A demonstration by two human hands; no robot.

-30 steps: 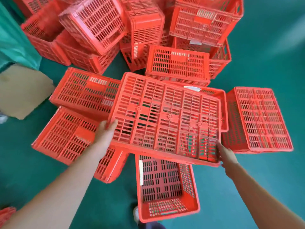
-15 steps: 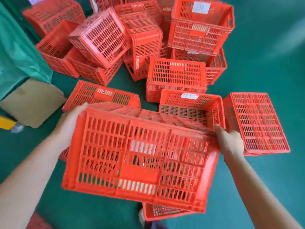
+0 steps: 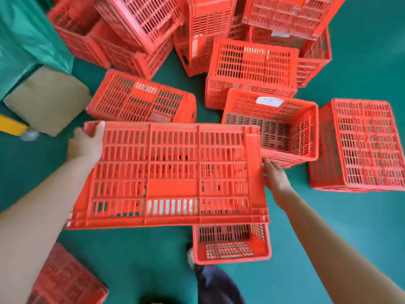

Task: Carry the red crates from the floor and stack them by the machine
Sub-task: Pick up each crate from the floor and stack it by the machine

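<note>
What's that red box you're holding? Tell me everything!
The red slotted plastic crate is held in the air, tipped so one long wall faces the camera. That wall is rows of narrow slots with a solid patch in the middle and a thick rim. The left hand grips its far left corner; the right hand holds its right edge.

A crate (image 3: 173, 172) hangs between the left hand (image 3: 85, 145) at its far left corner and the right hand (image 3: 275, 176) at its right edge, over a second crate (image 3: 232, 244) on the floor (image 3: 328, 238), a pile of crates (image 3: 197, 29) behind.
</note>
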